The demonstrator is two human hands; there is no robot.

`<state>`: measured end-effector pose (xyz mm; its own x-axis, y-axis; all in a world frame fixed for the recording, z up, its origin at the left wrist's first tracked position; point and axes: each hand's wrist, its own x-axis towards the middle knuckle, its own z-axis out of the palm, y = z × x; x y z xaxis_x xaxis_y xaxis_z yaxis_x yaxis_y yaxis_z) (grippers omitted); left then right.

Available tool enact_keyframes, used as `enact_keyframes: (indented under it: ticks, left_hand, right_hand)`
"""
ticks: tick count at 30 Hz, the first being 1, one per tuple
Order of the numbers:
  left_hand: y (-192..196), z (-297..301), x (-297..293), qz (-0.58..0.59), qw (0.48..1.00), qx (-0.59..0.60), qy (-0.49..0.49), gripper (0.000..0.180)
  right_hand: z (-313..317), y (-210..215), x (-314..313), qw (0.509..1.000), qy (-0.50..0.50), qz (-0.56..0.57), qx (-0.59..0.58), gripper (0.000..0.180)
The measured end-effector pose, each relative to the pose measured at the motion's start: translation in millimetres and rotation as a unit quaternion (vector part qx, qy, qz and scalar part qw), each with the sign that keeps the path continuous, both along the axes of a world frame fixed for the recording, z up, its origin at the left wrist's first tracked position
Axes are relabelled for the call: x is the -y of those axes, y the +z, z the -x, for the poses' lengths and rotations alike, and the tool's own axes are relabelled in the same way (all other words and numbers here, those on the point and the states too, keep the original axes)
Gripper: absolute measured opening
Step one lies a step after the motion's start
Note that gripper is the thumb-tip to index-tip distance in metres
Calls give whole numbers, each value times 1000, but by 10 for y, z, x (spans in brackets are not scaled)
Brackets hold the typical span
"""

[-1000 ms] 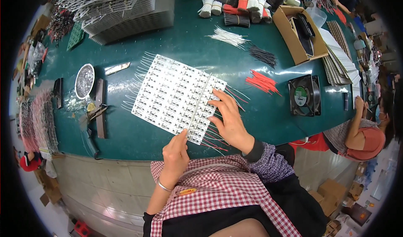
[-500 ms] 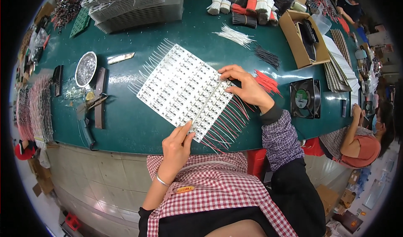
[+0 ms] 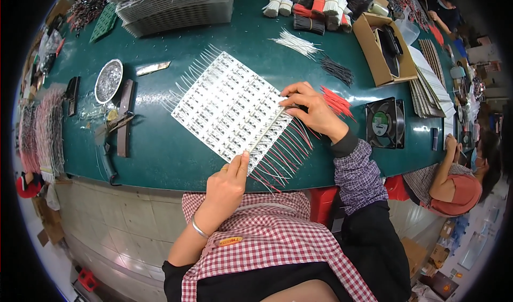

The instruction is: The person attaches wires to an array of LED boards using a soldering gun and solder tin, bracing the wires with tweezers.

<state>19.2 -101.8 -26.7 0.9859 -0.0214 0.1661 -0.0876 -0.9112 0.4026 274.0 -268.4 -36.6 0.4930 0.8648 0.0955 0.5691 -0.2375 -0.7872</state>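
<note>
A white circuit board panel, covered in rows of small dark parts, lies at a slant on the green table. White wires fan out from its far-left edge, and red and white wires from its near-right edge. Across the board's right portion runs a thin pale strip. My left hand is closed at the strip's near end, fingertips at the board's lower edge. My right hand pinches around its far end, by the board's right corner. The fingers partly hide both ends of the strip.
To the left are a round bowl, a soldering iron and a dark bar. Loose white, black and red wires lie beyond my right hand, near a cardboard box and a black fan. Stacked panels stand at the back.
The thin strip now shows a broader, paler side between my hands. My left hand has shifted slightly along the board's lower edge; the right hand stays nearly in place. The whole view has shifted a little.
</note>
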Motion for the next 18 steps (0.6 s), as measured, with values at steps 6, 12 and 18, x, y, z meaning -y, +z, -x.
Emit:
enact_keyframes:
  ticks: [6, 12, 18]
  left_hand:
    - [-8, 68, 90, -101, 994, -31, -20, 62]
    - [38, 142, 109, -165, 982, -34, -82, 60]
    - [-78, 542, -23, 2, 998, -16, -63, 60]
  right_hand:
    - [144, 271, 49, 983, 9, 39, 178, 40]
    - [625, -17, -4, 972, -16, 142, 188, 73]
    - [590, -8, -60, 963, 6, 162, 215, 76]
